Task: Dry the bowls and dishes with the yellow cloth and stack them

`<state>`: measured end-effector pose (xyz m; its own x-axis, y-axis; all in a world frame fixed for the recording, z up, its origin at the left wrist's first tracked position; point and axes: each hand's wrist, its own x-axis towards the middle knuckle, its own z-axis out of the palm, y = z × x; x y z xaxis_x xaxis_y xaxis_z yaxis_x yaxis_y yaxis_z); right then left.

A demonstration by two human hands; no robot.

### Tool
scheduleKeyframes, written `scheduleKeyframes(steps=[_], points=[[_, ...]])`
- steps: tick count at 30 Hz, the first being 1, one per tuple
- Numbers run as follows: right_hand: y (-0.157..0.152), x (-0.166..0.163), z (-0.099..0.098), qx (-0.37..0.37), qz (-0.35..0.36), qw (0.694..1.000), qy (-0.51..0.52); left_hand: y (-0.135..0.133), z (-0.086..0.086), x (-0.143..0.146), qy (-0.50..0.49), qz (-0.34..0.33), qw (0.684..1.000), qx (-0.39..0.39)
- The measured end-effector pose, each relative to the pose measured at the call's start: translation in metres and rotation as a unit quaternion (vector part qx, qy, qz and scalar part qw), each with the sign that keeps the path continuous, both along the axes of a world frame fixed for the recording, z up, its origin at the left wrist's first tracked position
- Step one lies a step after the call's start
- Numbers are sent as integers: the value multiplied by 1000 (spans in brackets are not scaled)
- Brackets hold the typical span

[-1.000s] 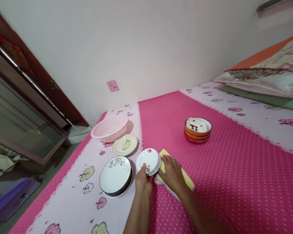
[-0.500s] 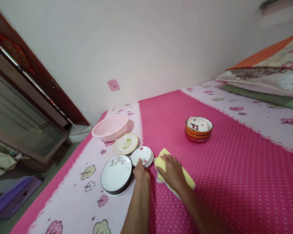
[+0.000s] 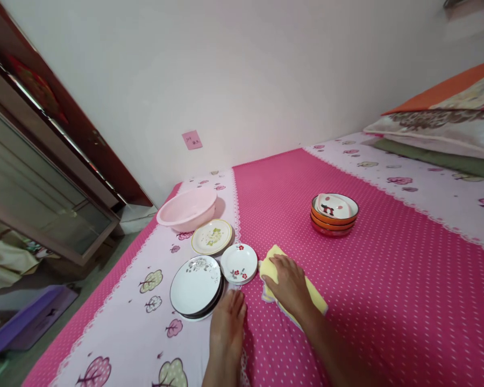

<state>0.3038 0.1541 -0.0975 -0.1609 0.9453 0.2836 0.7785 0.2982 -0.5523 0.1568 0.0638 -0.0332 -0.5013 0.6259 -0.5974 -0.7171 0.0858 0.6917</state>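
Note:
My left hand [image 3: 229,312] rests on the bedspread just in front of a stack of small white plates [image 3: 237,263] with red flowers, its fingers stretched out and holding nothing. Larger white plates [image 3: 196,285] with dark rims and a grey flower pattern are stacked to its left. Behind both stacks lie yellow-rimmed plates [image 3: 212,237] with a green motif. My right hand [image 3: 288,282] is closed over a folded yellow cloth [image 3: 317,295], thumb on the near-left side; its fingertips curl over the cloth's upper part.
A pink basin [image 3: 187,212] stands behind the plates. Orange bowls [image 3: 333,219] are stacked at the right, with a small white face-patterned dish [image 3: 334,206] inside. Pillows [image 3: 439,126] lie at the far right by the wall. A purple bin [image 3: 30,320] sits on the floor beyond the bed's left edge.
My left hand has let go of the small plates and drawn back toward me. The stack now sits flatter and more squarely. My right hand stays on the cloth; the view has shifted slightly.

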Motion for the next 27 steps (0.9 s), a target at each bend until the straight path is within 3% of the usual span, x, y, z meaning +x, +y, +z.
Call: scheduleKeyframes(steps=[3, 6, 9, 12, 16, 22, 27], points=[[0, 0, -1, 2, -1, 1000, 5, -37, -16, -14, 36, -6, 999, -4], [0, 0, -3, 9, -3, 1000, 8, -67, -32, -46, 151, 30, 988, -28], [1, 0, -5, 12, -2, 1000, 11, -79, -32, -87, 253, 66, 964, -43], [1, -1, -5, 9, -3, 1000, 12, -75, -19, -123, 360, 76, 926, -80], [0, -1, -2, 3, -7, 1000, 11, -56, -8, -153, 455, -12, 879, -141], [-2, -1, 1, 3, -8, 1000, 12, -40, -11, -168, 534, -120, 811, -207], [-3, 0, 6, 4, -8, 1000, 11, -40, 0, -173, 584, -187, 750, -249]])
